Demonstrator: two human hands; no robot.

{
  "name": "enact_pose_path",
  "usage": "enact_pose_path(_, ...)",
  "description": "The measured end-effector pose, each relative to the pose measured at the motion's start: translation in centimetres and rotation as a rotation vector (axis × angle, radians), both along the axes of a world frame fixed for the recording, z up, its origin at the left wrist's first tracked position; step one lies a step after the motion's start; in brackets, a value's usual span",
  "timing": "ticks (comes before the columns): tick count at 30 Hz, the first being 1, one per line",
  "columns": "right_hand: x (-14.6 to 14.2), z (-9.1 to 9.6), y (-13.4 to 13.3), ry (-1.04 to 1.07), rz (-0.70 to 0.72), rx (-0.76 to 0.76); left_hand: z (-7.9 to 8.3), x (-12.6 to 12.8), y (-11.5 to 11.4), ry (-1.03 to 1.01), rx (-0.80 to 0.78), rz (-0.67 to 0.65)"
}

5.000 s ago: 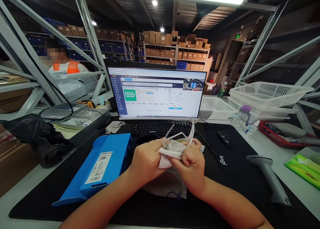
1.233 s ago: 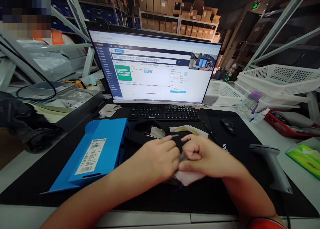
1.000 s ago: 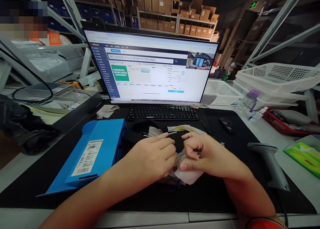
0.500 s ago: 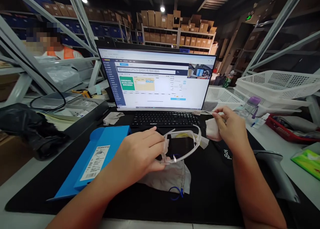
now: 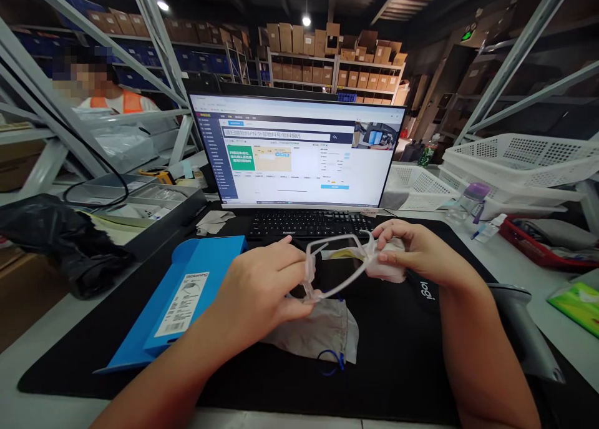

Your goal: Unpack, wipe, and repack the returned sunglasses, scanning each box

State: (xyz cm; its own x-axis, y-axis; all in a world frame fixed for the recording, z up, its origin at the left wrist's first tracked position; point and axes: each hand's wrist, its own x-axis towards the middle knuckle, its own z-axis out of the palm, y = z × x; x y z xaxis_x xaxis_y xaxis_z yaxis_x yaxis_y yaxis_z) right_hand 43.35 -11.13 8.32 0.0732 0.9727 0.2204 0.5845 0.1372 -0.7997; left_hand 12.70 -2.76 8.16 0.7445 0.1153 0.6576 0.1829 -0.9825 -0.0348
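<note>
Clear-framed safety glasses hang above the black desk mat, with my left hand closed on one side of the frame. My right hand pinches a white cloth against the other end of the glasses, near the hinge. Below them a grey drawstring pouch with a blue cord lies on the mat. Beside my left forearm rests an open blue box with a white product label.
A monitor and keyboard stand behind my hands. To the right are a barcode scanner, white baskets and a red tray. A black plastic bag lies left. A person in an orange vest is beyond the rack.
My right hand has come left with the cloth, from beside the glasses onto their right end. The glasses are turned slightly; my left hand keeps its hold.
</note>
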Motion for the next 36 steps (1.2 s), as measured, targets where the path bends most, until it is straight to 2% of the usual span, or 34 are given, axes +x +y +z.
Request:
enact_pose_path(3, -0.5, -0.1, 0.3, 0.18, 0.024, 0.017, -0.3, 0.2, 0.0, -0.168, -0.216, 0.127)
enact_pose_path(6, -2.1, -0.4, 0.7, 0.337, -0.012, 0.11, -0.3, 0.5, 0.2, -0.316, -0.577, 0.226)
enact_pose_path(8, -3.6, -0.8, 0.9, 0.41, -0.03, 0.186, -0.3, 0.8, 0.4, -0.338, -0.866, 0.175)
enact_pose_path(10, -5.2, -1.2, 0.9, 0.478, -0.032, 0.226, -0.5, 1.3, 0.4, -0.34, -1.113, 0.067)
enact_pose_path(12, -6.5, -1.7, 1.0, 0.519, -0.032, 0.236, -1.0, 1.9, 0.3, -0.346, -1.266, -0.025)
enact_pose_path(14, -7.4, -2.1, 1.1, 0.512, -0.052, 0.258, -1.6, 2.4, 0.1, -0.345, -1.351, -0.071)
enact_pose_path(19, -8.0, -3.0, 1.6, 0.339, -0.11, 0.322, -2.4, 3.0, -0.4, -0.343, -1.454, -0.062)
enact_pose_path(25, -8.1, -3.6, 1.7, 0.017, 0.003, 0.217, -2.1, 3.0, -0.5, -0.342, -1.448, -0.102)
enact_pose_path(30, -8.4, -3.5, 1.0, -0.202, 0.004, 0.218, -2.2, 3.2, -0.6, -0.305, -1.41, -0.136)
enact_pose_path(36, -8.7, -2.8, -0.1, -0.379, -0.024, 0.182, -2.2, 3.2, -0.5, -0.281, -1.306, -0.06)
